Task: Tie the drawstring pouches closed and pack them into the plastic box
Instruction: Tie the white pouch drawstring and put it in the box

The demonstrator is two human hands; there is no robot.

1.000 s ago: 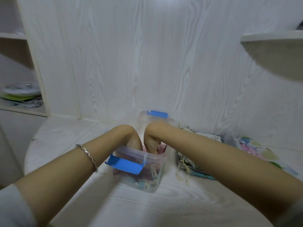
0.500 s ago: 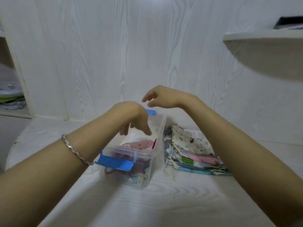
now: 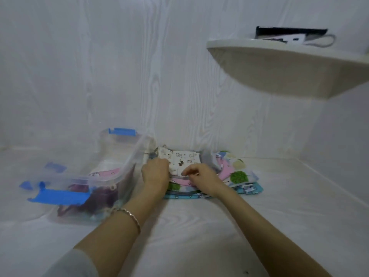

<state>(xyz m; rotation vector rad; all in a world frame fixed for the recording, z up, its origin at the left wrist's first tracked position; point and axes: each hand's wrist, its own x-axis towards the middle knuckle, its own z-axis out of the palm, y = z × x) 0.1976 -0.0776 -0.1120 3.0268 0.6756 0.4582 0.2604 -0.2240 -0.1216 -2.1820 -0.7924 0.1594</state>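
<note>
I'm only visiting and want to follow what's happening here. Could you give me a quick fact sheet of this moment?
Left hand: grips left edge of white printed pouch
Right hand: pinches the same pouch's front edge
Pouch stack: on the table, right of the plastic box
Box contents: several pouches, pink pouch on top
Box lid: not on
</note>
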